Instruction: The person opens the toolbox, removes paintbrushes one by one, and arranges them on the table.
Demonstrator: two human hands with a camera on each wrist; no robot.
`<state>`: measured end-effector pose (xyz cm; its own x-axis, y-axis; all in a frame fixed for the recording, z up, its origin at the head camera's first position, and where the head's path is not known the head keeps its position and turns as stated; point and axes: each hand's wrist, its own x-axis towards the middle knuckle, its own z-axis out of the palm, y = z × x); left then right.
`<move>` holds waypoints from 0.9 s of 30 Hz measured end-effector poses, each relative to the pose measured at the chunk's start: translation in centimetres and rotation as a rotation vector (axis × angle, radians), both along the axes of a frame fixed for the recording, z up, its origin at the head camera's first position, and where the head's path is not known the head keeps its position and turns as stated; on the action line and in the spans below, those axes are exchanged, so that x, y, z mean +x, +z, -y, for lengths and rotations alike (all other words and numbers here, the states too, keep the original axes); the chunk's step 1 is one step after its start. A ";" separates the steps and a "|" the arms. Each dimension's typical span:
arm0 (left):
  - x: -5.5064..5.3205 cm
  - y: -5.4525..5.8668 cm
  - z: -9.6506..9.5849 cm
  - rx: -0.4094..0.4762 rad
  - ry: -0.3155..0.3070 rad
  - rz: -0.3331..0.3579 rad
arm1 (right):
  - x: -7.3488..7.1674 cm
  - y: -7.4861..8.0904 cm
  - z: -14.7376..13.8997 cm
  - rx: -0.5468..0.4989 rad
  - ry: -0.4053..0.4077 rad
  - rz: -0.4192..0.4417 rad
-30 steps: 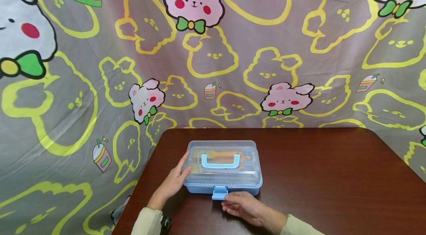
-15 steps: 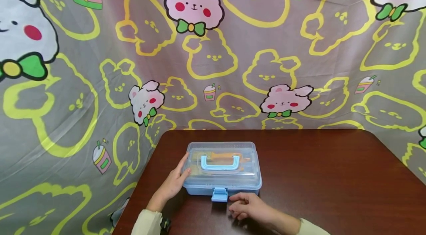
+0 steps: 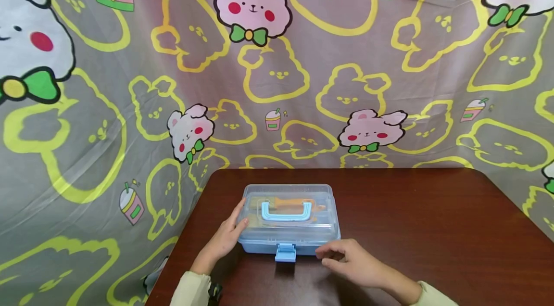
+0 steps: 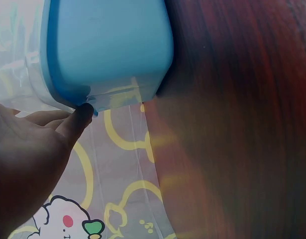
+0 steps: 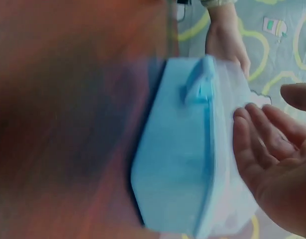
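A blue plastic storage box (image 3: 259,248) with a clear lid (image 3: 287,231) stands on the table, lid down. Its light blue latch (image 3: 285,253) hangs flipped outward at the front; the carry handle (image 3: 286,217) lies on top. Through the lid shows an orange-handled brush (image 3: 294,203). My left hand (image 3: 221,239) rests against the box's left end, fingers fairly straight; the left wrist view has its thumb (image 4: 83,117) at the lid's rim. My right hand (image 3: 352,262) is at the front right corner, fingers loosely bent, holding nothing. Whether its fingertips touch the box I cannot tell.
The dark brown wooden table (image 3: 411,214) extends to the right of and behind the box. A grey patterned curtain (image 3: 277,152) hangs around the table's back and sides.
My right hand has moved away from the latch, rightward and slightly up, to the box's front right corner. The left hand and the box have stayed put.
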<state>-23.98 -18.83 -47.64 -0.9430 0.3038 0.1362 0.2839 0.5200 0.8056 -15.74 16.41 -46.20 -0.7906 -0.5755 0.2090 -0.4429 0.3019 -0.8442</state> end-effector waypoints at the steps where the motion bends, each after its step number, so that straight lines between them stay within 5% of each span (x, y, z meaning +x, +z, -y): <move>1: 0.0 0.0 0.0 0.001 0.000 -0.003 | -0.1 0.1 -0.2 -0.011 -0.016 -0.069; 9: 0.0 0.0 0.0 0.002 -0.002 -0.007 | -1.2 0.2 -1.6 -0.072 -0.188 -0.532; 15: 0.0 0.0 0.0 0.014 -0.013 -0.002 | -1.8 -0.6 -1.9 0.056 -0.353 -0.699; 20: 0.0 0.1 0.0 0.011 -0.019 -0.016 | -2.1 -1.4 -1.8 0.161 -0.457 -0.637; 27: 0.1 0.2 -0.1 -0.029 0.010 0.021 | -2.2 -2.7 -1.3 0.194 -0.506 -0.336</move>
<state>-23.90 -18.69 -47.46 -0.9486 0.2976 0.1080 0.2619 0.5461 0.7957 -17.96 17.69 -48.92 -0.8837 -0.2003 0.4229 -0.4370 0.6764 -0.5929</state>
